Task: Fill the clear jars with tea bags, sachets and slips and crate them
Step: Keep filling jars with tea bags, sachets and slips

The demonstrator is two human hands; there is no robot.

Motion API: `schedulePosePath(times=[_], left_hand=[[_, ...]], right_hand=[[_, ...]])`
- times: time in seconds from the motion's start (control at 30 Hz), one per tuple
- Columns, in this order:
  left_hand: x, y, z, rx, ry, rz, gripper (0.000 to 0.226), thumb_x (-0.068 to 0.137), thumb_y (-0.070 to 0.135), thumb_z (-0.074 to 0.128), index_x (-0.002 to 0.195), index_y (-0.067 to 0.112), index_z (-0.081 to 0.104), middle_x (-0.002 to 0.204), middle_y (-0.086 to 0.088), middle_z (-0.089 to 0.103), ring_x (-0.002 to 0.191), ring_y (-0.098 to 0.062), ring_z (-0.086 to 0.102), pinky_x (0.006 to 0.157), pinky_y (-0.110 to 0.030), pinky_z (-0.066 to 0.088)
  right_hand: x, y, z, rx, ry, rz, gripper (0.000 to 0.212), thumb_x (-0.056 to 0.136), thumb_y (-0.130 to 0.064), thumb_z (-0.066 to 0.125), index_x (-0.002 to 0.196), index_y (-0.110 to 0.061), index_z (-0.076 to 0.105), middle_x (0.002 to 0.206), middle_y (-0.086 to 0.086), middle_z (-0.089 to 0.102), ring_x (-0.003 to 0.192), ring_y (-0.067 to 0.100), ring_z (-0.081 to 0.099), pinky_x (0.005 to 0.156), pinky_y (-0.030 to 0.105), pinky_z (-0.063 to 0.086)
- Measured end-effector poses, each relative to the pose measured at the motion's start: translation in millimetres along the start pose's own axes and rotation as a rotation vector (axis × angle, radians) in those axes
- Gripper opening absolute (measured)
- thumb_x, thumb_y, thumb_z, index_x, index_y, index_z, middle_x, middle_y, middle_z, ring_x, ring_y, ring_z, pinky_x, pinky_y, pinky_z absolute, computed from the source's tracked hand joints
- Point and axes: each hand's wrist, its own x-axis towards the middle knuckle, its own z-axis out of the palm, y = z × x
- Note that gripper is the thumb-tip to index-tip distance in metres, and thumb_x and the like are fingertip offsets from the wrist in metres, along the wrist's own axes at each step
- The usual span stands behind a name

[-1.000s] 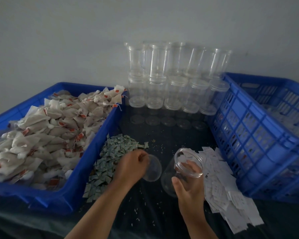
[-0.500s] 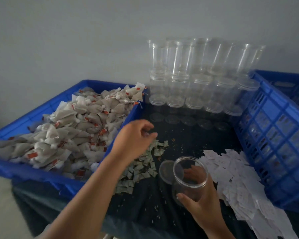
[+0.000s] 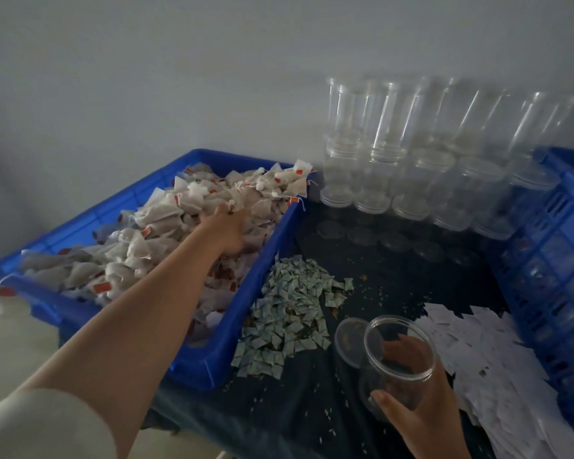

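Holding tea bags, blue tray (image 3: 87, 217): far left; heaped above its rim; tea bags (image 3: 153, 240) lie tangled, with strings and red tags crossing
Left hand (image 3: 227, 231): arm stretched over the tray, hand on the heap toward its far end; fingertips buried among bags, so I cannot tell whether it is closed on any; judged step: fetching bags for the jar; take a small bunch, lift straight up, and let trailing strings shake free before crossing the rim
Sachets (image 3: 289, 313): loose pile on the dark cover, just right of the tray; carry the bags over it, not through it
Lid (image 3: 350, 337): flat on the cover, just left of the jar; leave within reach
Jar (image 3: 398, 356): clear, open, nothing plainly inside; tilted, mouth turned toward the tray; a good angle for loading
Right hand (image 3: 421, 409): fingers and thumb wrapped round the jar body; grip low and steady, as the wall looks slick
Slips (image 3: 478, 352): white heap right of the jar, near the wrist; risk of scattering
Empty jars (image 3: 411, 167): stacked at the back wall, well apart
Blue crate (image 3: 550, 260): far right; destination for a later step
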Motion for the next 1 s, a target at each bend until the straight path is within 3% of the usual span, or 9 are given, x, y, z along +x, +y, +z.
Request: schedulePosePath(times=[0.2,0.37,0.5,0.63,0.73,0.8,0.87,0.93,1.0], left_hand=[[-1,6,5,0.065,0.095,-0.028,0.051,0.103,0.040,0.068,0.149,0.024,0.054,0.152,-0.015,0.048,0.124,-0.036,0.061,0.098,-0.049,0.058],[-16,-3,-11,0.044,0.010,0.056,0.023,0.103,0.029,0.064,0.124,0.021,0.067,0.121,-0.003,0.065,0.104,-0.022,0.062,0.089,-0.036,0.053],[-30,-15,-16,0.009,-0.055,0.130,0.009,0.102,0.033,0.064,0.105,0.025,0.065,0.105,0.004,0.065,0.094,-0.017,0.061,0.074,-0.031,0.045],[-41,-25,-11,-0.130,-0.020,0.185,0.013,0.099,0.041,0.068,0.092,0.038,0.057,0.106,0.007,0.064,0.095,-0.015,0.061,0.081,-0.035,0.050],[-47,-25,-2,-0.032,0.149,0.181,0.015,0.095,0.048,0.068,0.087,0.043,0.057,0.113,0.015,0.058,0.117,-0.016,0.046,0.109,-0.053,0.042],[-48,-24,2,-0.038,0.266,0.187,0.016,0.095,0.046,0.068,0.085,0.041,0.057,0.112,0.016,0.057,0.118,-0.016,0.041,0.112,-0.054,0.036],[-49,-22,3,-0.272,0.321,0.196,0.018,0.098,0.037,0.065,0.085,0.033,0.054,0.094,0.008,0.062,0.092,-0.013,0.053,0.095,-0.042,0.049],[-49,-21,3,-0.517,0.388,0.165,0.019,0.100,0.029,0.061,0.085,0.025,0.049,0.081,0.002,0.059,0.067,-0.013,0.054,0.061,-0.027,0.047],[-52,-21,-2,-0.735,0.477,0.095,0.011,0.101,0.027,0.059,0.094,0.026,0.050,0.086,0.000,0.065,0.067,-0.015,0.062,0.049,-0.023,0.047]], right_hand=[[0,9,-1,-0.003,0.009,0.013,0.092,0.065,-0.029,0.104,0.140,-0.042,0.054,0.128,-0.009,0.073,0.122,0.014,0.071,0.096,0.041,0.059],[0,11,2,0.000,0.018,0.002,0.088,0.063,-0.023,0.095,0.140,-0.031,0.053,0.125,-0.012,0.074,0.117,0.009,0.072,0.089,0.019,0.059],[-1,12,0,0.021,0.010,-0.003,0.089,0.068,-0.023,0.101,0.140,-0.044,0.054,0.128,-0.009,0.073,0.120,0.016,0.072,0.094,0.038,0.063],[-1,13,-2,0.037,0.013,0.022,0.086,0.067,-0.030,0.093,0.140,-0.049,0.053,0.131,-0.006,0.072,0.120,0.024,0.072,0.094,0.066,0.059],[-2,15,-2,0.034,0.013,0.030,0.085,0.066,-0.036,0.093,0.140,-0.049,0.053,0.132,-0.007,0.071,0.121,0.022,0.071,0.095,0.065,0.058],[-2,16,-1,0.034,0.020,0.019,0.085,0.070,-0.038,0.100,0.140,-0.048,0.053,0.132,-0.007,0.071,0.119,0.021,0.072,0.095,0.058,0.061],[-2,15,0,0.018,0.028,0.007,0.085,0.068,-0.035,0.097,0.139,-0.050,0.053,0.132,-0.009,0.071,0.113,0.019,0.074,0.091,0.042,0.063],[-1,14,0,0.028,0.031,0.013,0.083,0.067,-0.031,0.094,0.137,-0.052,0.054,0.130,-0.010,0.072,0.104,0.019,0.076,0.084,0.034,0.064],[0,11,0,0.044,0.038,0.017,0.081,0.072,-0.030,0.100,0.135,-0.053,0.055,0.128,-0.011,0.072,0.092,0.019,0.077,0.078,0.034,0.065]])
